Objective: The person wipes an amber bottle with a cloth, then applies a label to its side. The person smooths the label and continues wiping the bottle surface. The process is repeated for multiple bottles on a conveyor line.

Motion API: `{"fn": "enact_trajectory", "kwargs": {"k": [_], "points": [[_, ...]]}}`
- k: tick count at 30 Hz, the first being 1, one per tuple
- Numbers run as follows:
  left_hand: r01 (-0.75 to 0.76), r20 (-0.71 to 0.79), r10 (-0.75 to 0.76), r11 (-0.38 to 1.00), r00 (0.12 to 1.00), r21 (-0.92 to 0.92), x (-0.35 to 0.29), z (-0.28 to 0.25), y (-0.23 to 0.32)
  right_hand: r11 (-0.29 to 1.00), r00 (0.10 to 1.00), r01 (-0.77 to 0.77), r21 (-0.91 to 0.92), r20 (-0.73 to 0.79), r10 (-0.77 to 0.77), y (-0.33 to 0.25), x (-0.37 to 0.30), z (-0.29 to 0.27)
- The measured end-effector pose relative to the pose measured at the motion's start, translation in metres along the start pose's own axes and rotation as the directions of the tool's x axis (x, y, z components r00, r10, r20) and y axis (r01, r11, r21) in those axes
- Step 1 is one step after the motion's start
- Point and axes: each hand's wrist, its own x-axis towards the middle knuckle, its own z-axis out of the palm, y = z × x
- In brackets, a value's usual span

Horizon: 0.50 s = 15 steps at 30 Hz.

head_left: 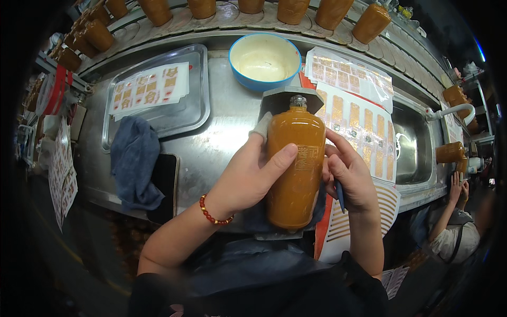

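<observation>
A glossy brown bottle (pixel 296 190) with raised characters on its front and a clear neck stands almost upright in front of me. My left hand (pixel 257 171) grips it from the left side, thumb across the front; a pale covering shows on one fingertip. Against the bottle's right side are the fingers of my right hand (pixel 351 177). That hand is closed around a thin blue tool (pixel 339 196), whose narrow end sticks out below the fingers; its exact kind does not show. A grey angular stand (pixel 311 99) shows behind the bottle's neck.
Sticker sheets (pixel 355 124) lie on the right beside a steel sink (pixel 414 145) with a tap (pixel 449 112). A blue-rimmed bowl (pixel 264 59) stands behind. To the left are a metal tray (pixel 199 100), a blue cloth (pixel 134 164) and a dark phone (pixel 165 185). Brown bottles line a conveyor (pixel 232 17); a co-worker (pixel 457 235) sits right.
</observation>
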Motion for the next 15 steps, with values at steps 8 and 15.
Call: {"fn": "enact_trajectory", "kwargs": {"k": [8, 15], "points": [[0.106, 0.013, -0.106, 0.994, 0.994, -0.022, -0.001, 0.0, 0.005, 0.998, 0.997, -0.061, 0.002, -0.047, 0.061, 0.01, -0.015, 0.004], [0.044, -0.031, -0.043, 0.998, 0.999, 0.037, 0.003, 0.009, 0.007, 0.994, 0.996, -0.09, 0.07, 0.02, 0.088, 0.012, -0.012, -0.001]]}}
